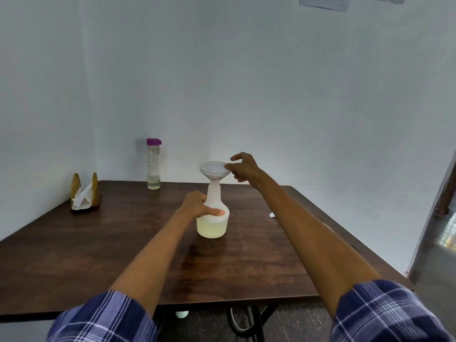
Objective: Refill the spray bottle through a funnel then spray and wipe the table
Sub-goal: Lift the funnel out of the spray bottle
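Far left on the brown wooden table (pixel 74 255): a wooden napkin holder (pixel 85 193) with white tissue in it, then a tall clear water bottle (pixel 153 166) with a purple cap, standing by the wall and nearly empty. In the middle: a white spray bottle (pixel 213 218) standing upright, sprayer top off, pale yellow liquid in its low part, gripped by the left hand (pixel 197 204), fingers curled round its neck and thumb flat across the front. On top: a white funnel (pixel 215 169) stuck in the bottle's mouth, its right rim pinched by the right hand (pixel 244 169).
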`<control>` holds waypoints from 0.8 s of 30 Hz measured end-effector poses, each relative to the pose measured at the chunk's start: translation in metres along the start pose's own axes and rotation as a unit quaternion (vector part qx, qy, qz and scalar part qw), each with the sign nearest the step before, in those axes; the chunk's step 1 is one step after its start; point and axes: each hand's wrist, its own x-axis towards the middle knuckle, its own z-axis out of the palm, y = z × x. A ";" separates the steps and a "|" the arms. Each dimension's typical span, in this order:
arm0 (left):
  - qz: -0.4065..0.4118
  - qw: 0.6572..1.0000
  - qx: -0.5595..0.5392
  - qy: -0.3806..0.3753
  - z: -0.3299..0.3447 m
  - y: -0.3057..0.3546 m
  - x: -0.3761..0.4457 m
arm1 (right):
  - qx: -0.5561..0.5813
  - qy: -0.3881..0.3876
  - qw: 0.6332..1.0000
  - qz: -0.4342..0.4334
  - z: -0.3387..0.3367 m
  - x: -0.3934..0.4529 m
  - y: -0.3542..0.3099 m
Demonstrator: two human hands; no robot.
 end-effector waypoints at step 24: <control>0.009 1.000 -0.008 0.000 0.001 -0.002 -0.001 | 0.001 0.030 1.000 0.001 -0.002 -0.006 -0.003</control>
